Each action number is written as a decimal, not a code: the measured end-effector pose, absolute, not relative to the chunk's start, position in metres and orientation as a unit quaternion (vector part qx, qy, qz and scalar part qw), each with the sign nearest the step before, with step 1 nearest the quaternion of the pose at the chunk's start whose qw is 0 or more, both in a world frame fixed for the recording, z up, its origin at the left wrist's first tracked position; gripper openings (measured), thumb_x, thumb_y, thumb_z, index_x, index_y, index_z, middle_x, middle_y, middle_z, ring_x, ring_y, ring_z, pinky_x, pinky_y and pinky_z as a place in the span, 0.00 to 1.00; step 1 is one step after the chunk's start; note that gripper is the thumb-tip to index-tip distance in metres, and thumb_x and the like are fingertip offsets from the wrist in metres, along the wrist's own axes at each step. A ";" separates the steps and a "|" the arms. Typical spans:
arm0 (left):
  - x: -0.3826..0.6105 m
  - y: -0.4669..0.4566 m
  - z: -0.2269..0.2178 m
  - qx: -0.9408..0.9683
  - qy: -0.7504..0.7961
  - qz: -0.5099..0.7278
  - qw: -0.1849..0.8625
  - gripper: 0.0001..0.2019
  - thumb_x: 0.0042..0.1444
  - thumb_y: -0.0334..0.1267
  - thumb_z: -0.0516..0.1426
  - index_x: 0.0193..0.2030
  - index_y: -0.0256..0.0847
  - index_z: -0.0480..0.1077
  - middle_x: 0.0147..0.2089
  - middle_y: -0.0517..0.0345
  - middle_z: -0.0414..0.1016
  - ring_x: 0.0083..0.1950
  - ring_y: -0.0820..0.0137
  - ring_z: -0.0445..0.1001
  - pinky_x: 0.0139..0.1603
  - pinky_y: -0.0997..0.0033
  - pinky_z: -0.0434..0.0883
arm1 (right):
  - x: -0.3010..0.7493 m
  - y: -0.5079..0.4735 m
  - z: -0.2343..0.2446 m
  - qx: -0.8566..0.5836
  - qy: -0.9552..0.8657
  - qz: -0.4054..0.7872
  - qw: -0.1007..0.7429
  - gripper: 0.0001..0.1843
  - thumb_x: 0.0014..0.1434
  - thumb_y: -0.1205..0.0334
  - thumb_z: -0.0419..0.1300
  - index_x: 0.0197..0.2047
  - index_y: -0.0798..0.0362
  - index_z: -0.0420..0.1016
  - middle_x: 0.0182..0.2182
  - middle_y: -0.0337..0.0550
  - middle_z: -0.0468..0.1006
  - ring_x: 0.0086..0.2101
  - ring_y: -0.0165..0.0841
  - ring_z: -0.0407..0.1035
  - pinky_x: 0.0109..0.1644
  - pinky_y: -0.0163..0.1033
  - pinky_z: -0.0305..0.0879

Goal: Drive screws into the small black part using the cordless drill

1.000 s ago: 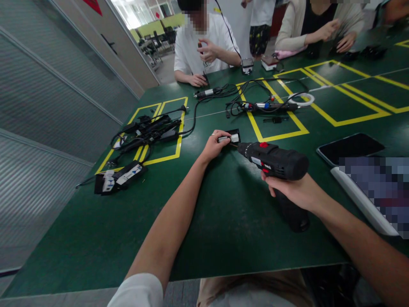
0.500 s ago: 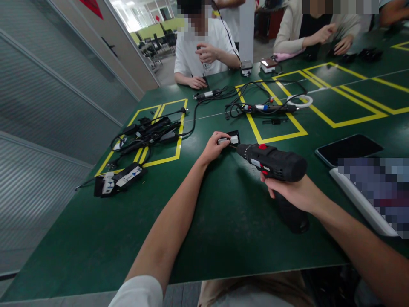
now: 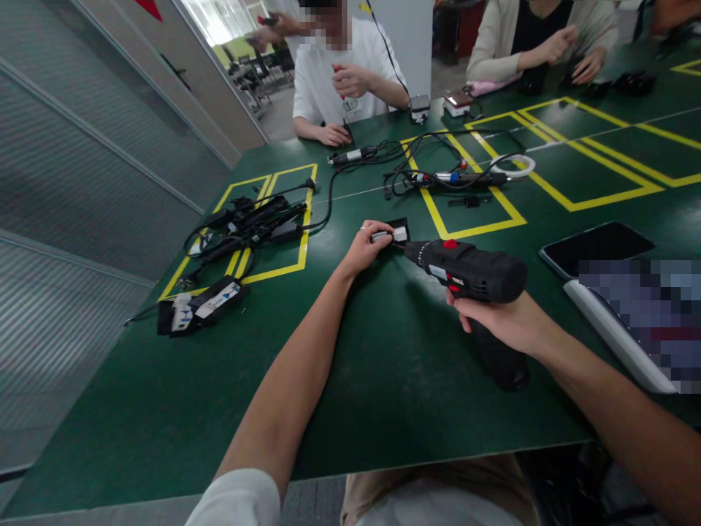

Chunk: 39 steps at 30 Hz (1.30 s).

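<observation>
My right hand (image 3: 496,318) is wrapped round the grip of a black cordless drill (image 3: 471,270) with red buttons, its nose pointing left. A thin bit reaches from the chuck toward a small black case with white parts (image 3: 401,231) on the table. My left hand (image 3: 368,247) holds that case down from its left side, the fingers closed over its edge. The bit's tip ends close to my left fingertips; whether it touches the case I cannot tell.
A heap of black cables and adapters (image 3: 257,226) lies left, with taped black pieces (image 3: 202,307) nearer. Corded electric screwdrivers (image 3: 460,178) lie farther back. A phone (image 3: 596,248) and a white-edged device (image 3: 618,336) are at right. Across the table (image 3: 383,409), co-workers sit.
My hands, the drill and the case keep nearly the same place; the view has shifted slightly. Across the table, the co-worker's raised hand now shows a red-handled tool.
</observation>
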State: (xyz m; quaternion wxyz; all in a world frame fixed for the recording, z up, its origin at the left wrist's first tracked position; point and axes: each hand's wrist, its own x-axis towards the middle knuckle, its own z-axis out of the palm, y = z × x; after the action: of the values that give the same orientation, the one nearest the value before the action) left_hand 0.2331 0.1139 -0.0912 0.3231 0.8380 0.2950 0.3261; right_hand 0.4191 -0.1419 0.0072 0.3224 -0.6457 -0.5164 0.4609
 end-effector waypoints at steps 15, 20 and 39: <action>0.234 0.114 -0.090 0.839 0.291 0.330 0.319 0.10 0.57 0.41 0.57 0.44 0.43 0.74 0.46 0.54 0.71 0.52 0.65 0.68 0.59 0.60 0.64 | 0.417 -0.140 0.008 -0.648 -0.509 0.462 0.328 0.06 0.57 0.61 0.57 0.33 0.53 0.73 0.20 0.39 0.74 0.26 0.35 0.71 0.36 0.42 0.65; 0.234 0.113 -0.089 0.835 0.301 0.329 0.324 0.11 0.57 0.41 0.57 0.44 0.43 0.74 0.45 0.53 0.71 0.51 0.65 0.68 0.58 0.60 0.64 | 0.417 -0.141 0.008 -0.648 -0.517 0.456 0.323 0.07 0.57 0.60 0.56 0.32 0.52 0.73 0.20 0.38 0.73 0.27 0.35 0.71 0.39 0.42 0.65; 0.234 0.114 -0.090 0.832 0.296 0.333 0.331 0.10 0.57 0.41 0.58 0.44 0.42 0.74 0.45 0.54 0.71 0.52 0.65 0.68 0.60 0.61 0.62 | 0.417 -0.140 0.007 -0.646 -0.513 0.464 0.322 0.08 0.57 0.59 0.56 0.34 0.53 0.73 0.21 0.39 0.73 0.26 0.35 0.70 0.39 0.43 0.64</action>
State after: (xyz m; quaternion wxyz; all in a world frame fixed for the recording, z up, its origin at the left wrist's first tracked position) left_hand 0.2343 0.1138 -0.0902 0.3306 0.8320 0.2965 0.3326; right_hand 0.4165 -0.1398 0.0069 0.3225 -0.6457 -0.5131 0.4645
